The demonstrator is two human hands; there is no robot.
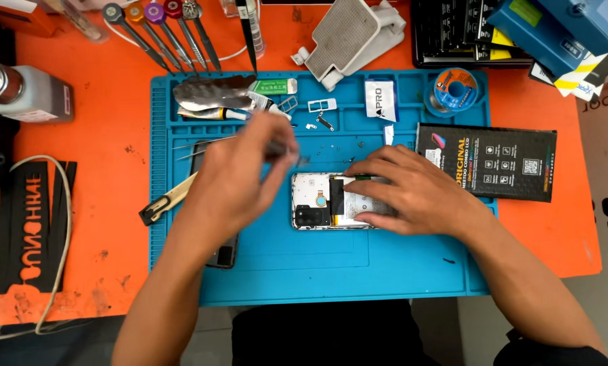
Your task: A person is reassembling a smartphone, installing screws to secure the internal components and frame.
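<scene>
- Orange bench (pixel 100 203) carrying blue mat (pixel 263 271); opened phone (pixel 317 201) lying mid-mat.
- Right hand (pixel 412 193) pressing flat, fingers spread, steadying phone.
- Left hand (pixel 239 176) pinching thin tool, blurred; best kept low and steady.

This is a phone repair bench in a small workshop. A blue repair mat (pixel 263 271) with small parts trays along its top lies on an orange table (pixel 107 102). A row of precision screwdrivers (pixel 161 30), tweezers (pixel 202 144), a spool of solder wire (pixel 454 88), a glue tube (pixel 212 114) and a boxed replacement screen (pixel 487 161) surround an opened phone (pixel 317 200).
</scene>
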